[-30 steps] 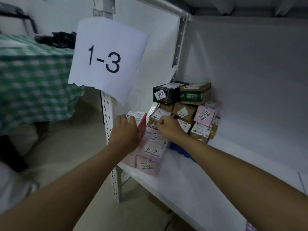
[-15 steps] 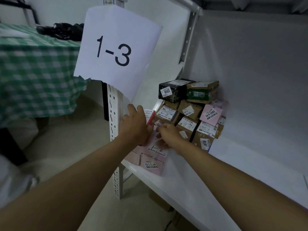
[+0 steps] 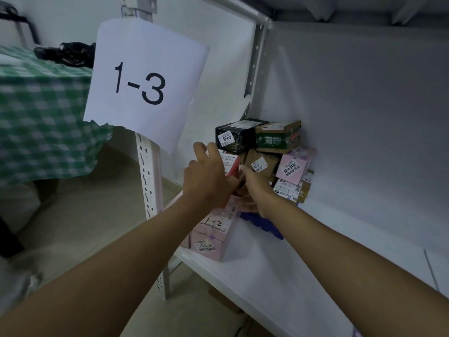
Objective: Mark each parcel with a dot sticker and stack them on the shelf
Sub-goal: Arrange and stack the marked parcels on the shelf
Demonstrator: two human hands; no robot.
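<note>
Small parcels are piled in the left back corner of the white shelf [image 3: 279, 268]: a black box labelled 9665 [image 3: 239, 137], a green and brown box [image 3: 277, 137], a brown box [image 3: 261, 164] and a pink parcel [image 3: 291, 166]. In front lie pink boxes [image 3: 211, 237], one marked "1-2". My left hand [image 3: 206, 181] is over the front boxes and holds a red marker [image 3: 233, 166]; two of its fingers point up. My right hand [image 3: 256, 188] touches it from the right, above the pink boxes. Its fingers are mostly hidden.
A paper sign "1-3" [image 3: 145, 86] hangs on the perforated shelf post [image 3: 148, 186]. Something blue [image 3: 262, 226] lies under the parcels. A table with a green checked cloth [image 3: 41, 113] stands at the left, a black item [image 3: 65, 53] on it. Bare shelf runs to the right.
Both hands have risen from the front pink boxes towards the pile. The red marker now sticks up between them. The view has moved closer to the shelf.
</note>
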